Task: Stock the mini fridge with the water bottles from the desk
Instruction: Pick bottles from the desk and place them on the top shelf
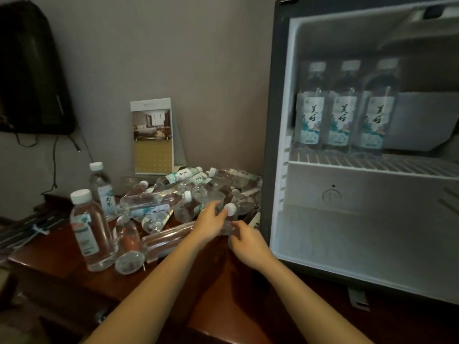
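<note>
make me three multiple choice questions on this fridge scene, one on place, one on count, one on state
1. Where do the bottles already in the fridge stand?
A. on the wire shelf
B. on the fridge floor
C. in the door rack

2. How many bottles stand on that shelf?
A. one
B. three
C. five

3. How do most bottles on the desk lie?
A. upright in rows
B. on their sides in a heap
C. packed in a box

Answers:
1 A, the fridge bottles rest on the wire shelf.
2 B, three white caps show side by side.
3 B, the heap lies tumbled on the desk; only two bottles stand upright.
</note>
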A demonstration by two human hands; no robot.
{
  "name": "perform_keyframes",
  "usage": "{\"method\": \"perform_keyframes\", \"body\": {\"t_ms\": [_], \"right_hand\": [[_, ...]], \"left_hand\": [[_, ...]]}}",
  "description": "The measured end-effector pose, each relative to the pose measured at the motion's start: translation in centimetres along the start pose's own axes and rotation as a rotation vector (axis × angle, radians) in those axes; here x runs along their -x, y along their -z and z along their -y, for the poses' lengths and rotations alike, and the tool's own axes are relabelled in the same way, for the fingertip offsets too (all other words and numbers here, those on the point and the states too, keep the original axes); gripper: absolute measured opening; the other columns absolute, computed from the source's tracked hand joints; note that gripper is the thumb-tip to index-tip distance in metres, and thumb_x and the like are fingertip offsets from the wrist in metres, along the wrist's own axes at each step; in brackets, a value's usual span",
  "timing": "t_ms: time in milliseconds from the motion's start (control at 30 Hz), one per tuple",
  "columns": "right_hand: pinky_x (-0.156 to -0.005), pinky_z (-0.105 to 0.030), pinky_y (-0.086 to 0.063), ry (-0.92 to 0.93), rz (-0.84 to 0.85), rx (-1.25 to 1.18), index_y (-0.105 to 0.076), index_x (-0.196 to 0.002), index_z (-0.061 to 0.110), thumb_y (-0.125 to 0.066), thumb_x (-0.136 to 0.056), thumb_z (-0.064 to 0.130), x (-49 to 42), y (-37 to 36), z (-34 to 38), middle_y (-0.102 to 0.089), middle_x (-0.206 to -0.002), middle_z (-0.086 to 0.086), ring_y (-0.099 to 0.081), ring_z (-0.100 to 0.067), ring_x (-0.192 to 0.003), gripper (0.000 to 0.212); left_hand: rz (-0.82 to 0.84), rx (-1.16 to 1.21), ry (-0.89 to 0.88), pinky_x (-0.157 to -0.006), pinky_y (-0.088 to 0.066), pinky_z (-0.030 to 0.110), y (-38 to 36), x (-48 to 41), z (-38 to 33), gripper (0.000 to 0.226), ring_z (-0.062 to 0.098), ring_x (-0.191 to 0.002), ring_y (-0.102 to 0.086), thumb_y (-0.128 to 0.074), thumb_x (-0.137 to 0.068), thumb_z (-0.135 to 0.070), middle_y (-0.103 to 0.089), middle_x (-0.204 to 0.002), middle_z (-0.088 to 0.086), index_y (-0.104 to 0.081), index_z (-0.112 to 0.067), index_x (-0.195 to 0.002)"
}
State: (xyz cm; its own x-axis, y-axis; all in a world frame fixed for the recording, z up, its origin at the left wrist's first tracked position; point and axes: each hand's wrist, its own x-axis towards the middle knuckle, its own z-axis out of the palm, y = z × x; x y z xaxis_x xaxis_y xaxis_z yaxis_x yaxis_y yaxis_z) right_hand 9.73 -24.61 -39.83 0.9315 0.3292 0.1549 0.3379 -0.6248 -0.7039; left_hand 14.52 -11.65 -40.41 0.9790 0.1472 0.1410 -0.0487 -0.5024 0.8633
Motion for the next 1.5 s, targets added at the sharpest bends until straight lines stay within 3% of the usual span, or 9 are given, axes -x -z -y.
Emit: {"method": "perform_keyframes", "body": {"t_ms": [233,433,600,833,933,1000,1100,1300,1500], "right_hand": [[-0.063,-0.016,-0.043,-0.081,-0.074,-0.146,-0.047,-0.131,0.011,-0.042,-0.092,0.003,-2.0,-1.8,-1.0,-0.063,-0.114,-0.009,-0.058,-0.015,-0.089,0.041],[-0.083,-0.030,-0.050,-0.165,-0.145,-0.236,-0.043,-0.136,0.010,-0.044,-0.088,0.002,-2.8,-2.3,-1.5,-0.061,-0.121,-0.009,-0.061,-0.022,-0.101,0.048],[-0.087,-0.036,-0.053,-0.210,-0.180,-0.320,-0.043,-0.135,0.013,-0.046,-0.088,0.004,-3.0,-2.8,-1.4,-0.060,-0.123,-0.007,-0.062,-0.025,-0.103,0.047],[-0.079,-0.036,-0.051,-0.196,-0.212,-0.374,-0.037,-0.131,0.018,-0.053,-0.087,0.006,-2.4,-2.7,-0.7,-0.063,-0.116,-0.008,-0.063,-0.028,-0.101,0.048],[-0.074,-0.026,-0.052,-0.133,-0.225,-0.379,-0.031,-0.131,0.021,-0.062,-0.086,0.011,-2.2,-2.1,-0.2,-0.060,-0.104,-0.001,-0.060,-0.014,-0.089,0.056],[-0.085,-0.031,-0.053,-0.087,-0.223,-0.322,-0.031,-0.136,0.022,-0.070,-0.081,0.016,-1.9,-1.9,0.1,-0.055,-0.118,-0.003,-0.058,-0.016,-0.103,0.067],[-0.100,-0.036,-0.046,-0.039,-0.121,-0.306,-0.033,-0.140,0.026,-0.074,-0.078,0.028,-1.2,-1.0,0.6,-0.045,-0.136,-0.001,-0.050,-0.017,-0.119,0.074],[-0.087,-0.030,-0.050,0.009,0.209,-0.567,-0.035,-0.134,0.034,-0.068,-0.083,0.031,1.6,1.7,2.8,-0.056,-0.118,0.011,-0.056,-0.009,-0.107,0.060],[-0.074,-0.020,-0.055,0.089,0.092,-0.586,-0.044,-0.121,0.033,-0.074,-0.078,0.022,3.9,3.0,3.4,-0.063,-0.107,0.013,-0.064,-0.001,-0.093,0.053]], "left_hand": [[0.000,-0.107,0.037,-0.085,-0.040,0.031,-2.3,-3.7,-1.4,0.044,0.027,-0.110,-0.054,-0.044,-0.096,-0.039,-0.057,-0.117,0.011,-0.048,-0.005,-0.123],[-0.143,0.045,-0.042,-0.065,-0.044,0.032,-1.6,-3.3,0.9,0.023,0.018,-0.071,-0.054,-0.064,-0.086,-0.027,-0.053,-0.073,-0.002,-0.058,-0.014,-0.104],[-0.275,0.194,-0.126,-0.056,-0.039,0.016,1.4,-1.4,2.6,0.022,0.016,-0.070,-0.054,-0.064,-0.086,-0.018,-0.057,-0.078,0.009,-0.063,-0.016,-0.108],[-0.322,0.440,-0.270,-0.084,-0.052,0.028,5.9,1.1,-0.2,0.028,0.009,-0.096,-0.062,-0.058,-0.091,-0.015,-0.059,-0.115,-0.004,-0.055,-0.021,-0.119],[-0.305,0.478,-0.329,-0.082,-0.054,0.029,6.8,1.9,-2.5,0.025,0.010,-0.093,-0.062,-0.055,-0.092,-0.014,-0.061,-0.111,-0.005,-0.055,-0.026,-0.114],[-0.265,0.446,-0.366,-0.077,-0.055,0.026,6.9,2.3,-3.7,0.023,0.009,-0.088,-0.063,-0.055,-0.092,-0.013,-0.063,-0.108,-0.004,-0.056,-0.026,-0.111],[-0.232,0.424,-0.371,-0.083,-0.054,0.031,6.8,3.0,-4.1,0.021,0.017,-0.095,-0.064,-0.056,-0.091,-0.012,-0.065,-0.109,0.004,-0.057,-0.022,-0.110],[-0.241,0.583,-0.287,-0.084,-0.054,0.047,6.5,4.7,-5.0,0.017,0.031,-0.094,-0.066,-0.058,-0.090,-0.016,-0.069,-0.099,0.010,-0.058,-0.027,-0.103],[-0.128,0.505,-0.425,-0.067,-0.056,0.022,5.1,6.8,-8.8,0.019,0.015,-0.085,-0.067,-0.057,-0.091,-0.015,-0.068,-0.099,0.007,-0.057,-0.024,-0.107]]}}
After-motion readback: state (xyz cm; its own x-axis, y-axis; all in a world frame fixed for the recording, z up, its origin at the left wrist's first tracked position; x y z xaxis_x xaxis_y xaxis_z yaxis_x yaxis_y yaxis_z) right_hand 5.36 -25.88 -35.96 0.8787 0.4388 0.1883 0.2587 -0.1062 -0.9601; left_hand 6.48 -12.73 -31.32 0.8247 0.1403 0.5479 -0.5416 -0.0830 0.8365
